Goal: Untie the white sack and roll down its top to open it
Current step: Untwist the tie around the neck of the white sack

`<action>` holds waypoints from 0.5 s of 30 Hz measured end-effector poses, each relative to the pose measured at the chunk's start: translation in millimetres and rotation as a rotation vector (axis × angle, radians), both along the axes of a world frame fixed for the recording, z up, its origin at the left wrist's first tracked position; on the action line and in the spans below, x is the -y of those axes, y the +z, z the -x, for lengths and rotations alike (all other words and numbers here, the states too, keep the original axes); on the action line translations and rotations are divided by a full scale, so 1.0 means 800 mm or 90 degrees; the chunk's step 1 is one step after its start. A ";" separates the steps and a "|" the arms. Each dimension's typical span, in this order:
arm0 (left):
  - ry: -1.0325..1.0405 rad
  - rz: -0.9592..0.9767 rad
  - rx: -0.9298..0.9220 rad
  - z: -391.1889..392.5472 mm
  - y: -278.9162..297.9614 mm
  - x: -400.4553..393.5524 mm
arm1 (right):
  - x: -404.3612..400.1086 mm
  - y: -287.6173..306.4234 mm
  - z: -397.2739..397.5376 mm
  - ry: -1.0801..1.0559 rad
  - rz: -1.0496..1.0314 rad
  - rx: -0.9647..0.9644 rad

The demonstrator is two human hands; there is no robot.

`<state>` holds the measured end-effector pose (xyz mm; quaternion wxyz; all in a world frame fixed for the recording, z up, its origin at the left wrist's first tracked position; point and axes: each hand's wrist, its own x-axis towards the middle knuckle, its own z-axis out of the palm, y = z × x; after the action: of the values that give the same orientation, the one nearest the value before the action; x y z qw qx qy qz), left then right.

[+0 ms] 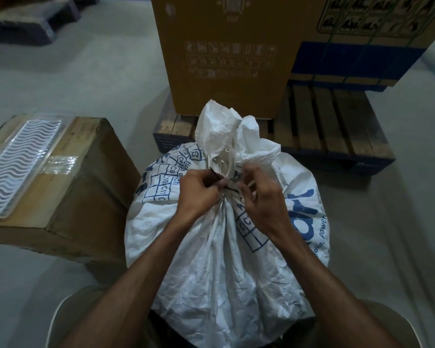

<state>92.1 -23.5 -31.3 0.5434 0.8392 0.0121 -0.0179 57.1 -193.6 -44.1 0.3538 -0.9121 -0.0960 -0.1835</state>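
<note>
A full white woven sack (226,259) with blue print stands on the floor between my knees. Its neck is gathered and bound by a tie (227,189) with thin dark ends, and the loose top (226,131) sticks up above the knot. My left hand (199,194) pinches the tie on the neck's left side with curled fingers. My right hand (261,197) is at the right side of the neck, its fingers curled around the tie and the bunched fabric.
A taped brown carton (81,192) stands at the left, with a clear plastic pack of wavy white pieces (20,167) on top. A tall cardboard box (226,54) stands behind the sack on a wooden pallet (332,126). Bare grey floor lies to the right.
</note>
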 end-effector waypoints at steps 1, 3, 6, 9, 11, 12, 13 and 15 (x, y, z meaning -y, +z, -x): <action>0.029 0.031 -0.036 0.000 0.001 -0.001 | 0.001 -0.004 0.000 -0.002 -0.004 -0.026; 0.066 0.093 -0.098 -0.002 0.001 -0.004 | 0.001 -0.011 -0.001 -0.004 0.014 -0.064; 0.069 0.133 -0.132 -0.001 -0.002 -0.009 | 0.000 -0.013 0.001 -0.001 0.032 -0.081; 0.007 0.094 -0.102 0.002 -0.003 -0.015 | -0.005 -0.011 0.003 0.014 0.042 -0.074; -0.059 0.055 -0.081 0.000 -0.002 -0.021 | -0.011 -0.011 0.005 0.032 0.028 -0.075; -0.084 0.045 -0.078 -0.001 -0.002 -0.024 | -0.014 -0.012 0.006 0.038 0.020 -0.081; -0.102 0.020 -0.072 -0.002 -0.003 -0.028 | -0.017 -0.014 0.006 0.036 0.015 -0.091; -0.142 -0.068 -0.038 -0.003 -0.003 -0.033 | -0.020 -0.017 0.004 0.016 0.008 -0.111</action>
<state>94.7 3.1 -33.9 0.4923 0.8620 -0.0640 -0.1023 53.6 -177.9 -57.8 0.3575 -0.9255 -0.0776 -0.0982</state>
